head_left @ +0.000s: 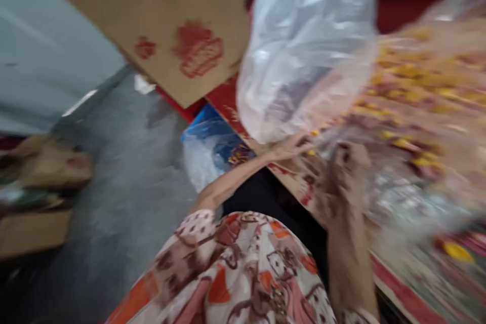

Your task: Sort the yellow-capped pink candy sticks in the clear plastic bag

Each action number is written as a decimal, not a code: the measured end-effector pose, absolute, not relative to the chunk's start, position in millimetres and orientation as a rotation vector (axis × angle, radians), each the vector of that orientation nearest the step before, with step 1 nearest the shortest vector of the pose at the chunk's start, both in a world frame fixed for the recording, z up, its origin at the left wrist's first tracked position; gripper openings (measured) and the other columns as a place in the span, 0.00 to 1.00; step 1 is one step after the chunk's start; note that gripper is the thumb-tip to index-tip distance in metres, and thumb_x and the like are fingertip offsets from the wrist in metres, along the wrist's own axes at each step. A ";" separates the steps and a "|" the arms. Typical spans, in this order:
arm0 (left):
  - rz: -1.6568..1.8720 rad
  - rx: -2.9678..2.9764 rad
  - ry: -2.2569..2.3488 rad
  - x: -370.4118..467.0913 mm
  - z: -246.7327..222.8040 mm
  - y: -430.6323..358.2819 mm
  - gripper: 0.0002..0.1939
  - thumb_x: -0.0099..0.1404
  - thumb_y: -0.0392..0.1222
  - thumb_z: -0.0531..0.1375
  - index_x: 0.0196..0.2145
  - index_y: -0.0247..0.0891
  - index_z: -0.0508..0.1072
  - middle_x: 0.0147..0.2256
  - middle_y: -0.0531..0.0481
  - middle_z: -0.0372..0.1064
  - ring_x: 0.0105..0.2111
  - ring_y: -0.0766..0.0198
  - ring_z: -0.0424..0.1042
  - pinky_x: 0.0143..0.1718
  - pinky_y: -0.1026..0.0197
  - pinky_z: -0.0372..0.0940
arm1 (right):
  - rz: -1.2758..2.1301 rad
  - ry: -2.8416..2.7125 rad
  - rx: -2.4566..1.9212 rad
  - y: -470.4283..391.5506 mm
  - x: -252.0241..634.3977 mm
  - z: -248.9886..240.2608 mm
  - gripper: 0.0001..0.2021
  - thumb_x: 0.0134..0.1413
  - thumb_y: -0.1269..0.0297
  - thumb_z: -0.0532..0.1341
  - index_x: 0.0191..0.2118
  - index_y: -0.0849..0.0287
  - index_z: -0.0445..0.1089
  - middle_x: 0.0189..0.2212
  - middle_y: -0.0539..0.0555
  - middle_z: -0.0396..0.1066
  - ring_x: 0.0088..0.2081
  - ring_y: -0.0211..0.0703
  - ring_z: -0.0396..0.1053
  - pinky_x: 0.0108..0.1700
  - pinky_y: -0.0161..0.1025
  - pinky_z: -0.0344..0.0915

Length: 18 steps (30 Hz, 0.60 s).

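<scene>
My left hand point(292, 147) is at the table's near edge, just below a large clear plastic bag point(307, 45). Its fingers look pressed together near a small yellow piece point(311, 152), but blur hides what they hold. To the right, my right hand point(351, 162) is smeared by motion above crumpled clear plastic point(402, 192), its fingers not readable. Many small yellow and pink pieces point(406, 86) lie spread over the table on the right.
A brown cardboard box point(152, 10) with red print stands at upper left. Below the table edge is a blue bag point(212, 131) with clear plastic. More cartons point(34, 233) sit on the grey floor point(125, 177) at far left. The red table edge point(406, 293) runs diagonally.
</scene>
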<state>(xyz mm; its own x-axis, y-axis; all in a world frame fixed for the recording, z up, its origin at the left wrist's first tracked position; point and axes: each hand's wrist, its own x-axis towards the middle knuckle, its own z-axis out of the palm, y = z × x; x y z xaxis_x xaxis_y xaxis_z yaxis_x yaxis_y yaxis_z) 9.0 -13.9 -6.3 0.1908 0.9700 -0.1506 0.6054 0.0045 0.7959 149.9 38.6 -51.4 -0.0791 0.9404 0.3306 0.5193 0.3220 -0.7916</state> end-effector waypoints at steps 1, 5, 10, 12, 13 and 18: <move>0.655 1.712 1.499 9.7 -10.3 -15.6 0.21 0.82 0.65 0.60 0.61 0.54 0.81 0.49 0.37 0.77 0.62 0.43 0.79 0.59 0.44 0.78 | 0.561 -1.684 -1.462 36.0 166.8 -53.8 0.10 0.78 0.67 0.57 0.49 0.54 0.77 0.48 0.59 0.81 0.52 0.55 0.79 0.62 0.60 0.78; 0.694 1.768 1.372 -5.8 -27.0 9.0 0.15 0.81 0.59 0.63 0.52 0.49 0.79 0.45 0.40 0.76 0.59 0.42 0.78 0.66 0.42 0.75 | 0.447 -1.530 -1.827 54.7 187.1 -56.1 0.14 0.71 0.76 0.54 0.49 0.55 0.75 0.51 0.64 0.81 0.54 0.50 0.76 0.64 0.49 0.73; 0.665 1.832 1.282 -39.7 -38.4 47.2 0.12 0.79 0.54 0.66 0.42 0.44 0.75 0.39 0.48 0.75 0.44 0.52 0.78 0.57 0.49 0.76 | 0.371 -1.461 -1.983 87.6 198.7 -48.2 0.20 0.73 0.79 0.55 0.63 0.63 0.74 0.67 0.69 0.73 0.67 0.51 0.68 0.73 0.49 0.65; 0.693 1.726 1.181 -48.4 -39.3 49.5 0.15 0.81 0.57 0.65 0.47 0.44 0.76 0.37 0.51 0.75 0.38 0.57 0.77 0.49 0.54 0.76 | 0.359 -1.501 -2.037 98.7 204.5 -45.7 0.23 0.77 0.77 0.55 0.70 0.62 0.72 0.71 0.69 0.69 0.70 0.54 0.67 0.73 0.52 0.64; 0.724 1.670 1.155 -50.6 -39.3 48.0 0.16 0.82 0.59 0.64 0.49 0.43 0.76 0.37 0.52 0.75 0.37 0.59 0.76 0.45 0.56 0.75 | 0.363 -1.535 -2.072 104.1 206.6 -45.5 0.23 0.79 0.74 0.55 0.72 0.60 0.71 0.73 0.69 0.67 0.70 0.56 0.68 0.72 0.53 0.66; 0.813 1.813 1.274 -40.7 -44.5 29.4 0.08 0.84 0.49 0.63 0.49 0.44 0.76 0.40 0.50 0.77 0.39 0.59 0.79 0.46 0.56 0.75 | 0.319 -1.688 -2.205 125.9 211.9 -60.6 0.20 0.80 0.65 0.58 0.70 0.58 0.74 0.79 0.71 0.61 0.62 0.63 0.72 0.59 0.53 0.70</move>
<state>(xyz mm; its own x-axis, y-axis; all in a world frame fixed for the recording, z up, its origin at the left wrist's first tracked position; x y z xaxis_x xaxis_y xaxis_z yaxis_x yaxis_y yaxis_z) -40.7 29.4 -44.5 0.2988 0.9516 0.0727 0.4662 -0.2120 0.8589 211.9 125.9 -60.6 0.2674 0.9631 0.0303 0.8856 -0.2333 -0.4015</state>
